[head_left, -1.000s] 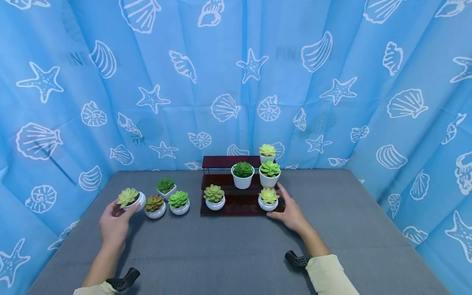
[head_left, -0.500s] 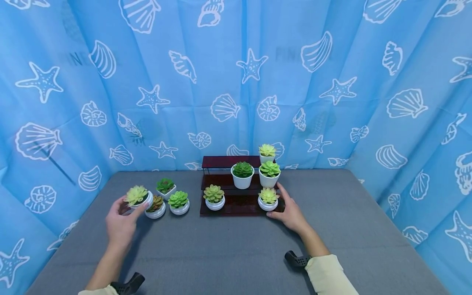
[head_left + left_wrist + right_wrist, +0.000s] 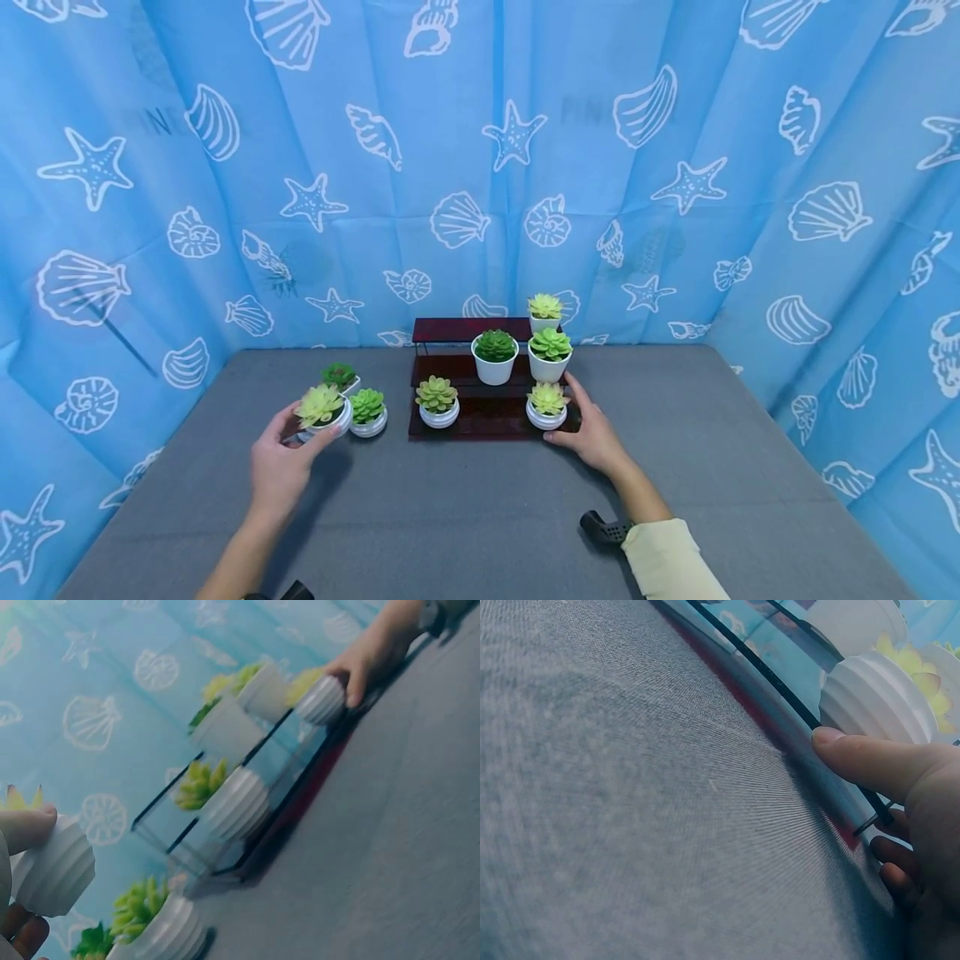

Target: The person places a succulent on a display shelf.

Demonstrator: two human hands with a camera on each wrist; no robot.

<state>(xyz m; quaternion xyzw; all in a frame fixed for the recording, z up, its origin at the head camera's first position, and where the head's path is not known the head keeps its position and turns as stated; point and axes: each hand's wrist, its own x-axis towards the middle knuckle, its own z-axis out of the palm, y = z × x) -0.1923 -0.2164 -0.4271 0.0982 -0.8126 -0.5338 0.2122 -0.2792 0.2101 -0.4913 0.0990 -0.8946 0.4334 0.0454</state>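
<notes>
My left hand holds a small pale-green succulent in a ribbed white pot, thumb on one side and fingers on the other. It overlaps the plant group on the left, hiding the reddish-brown one. At the dark red three-tier plant stand, my right hand grips the right end of the lowest tier. Its thumb lies along the front edge, right at the base of a yellow-green succulent's pot; the other fingers curl round the stand's end.
A bright green succulent and a dark green one stand left of the stand. On its tiers are an olive-green succulent, a dark green one, and two lighter ones at the right. A blue shell-patterned curtain hangs behind.
My left hand has carried its potted succulent rightward, from left of the loose plants to over the reddish-brown one, which it now covers. The right hand has stayed at the stand.
</notes>
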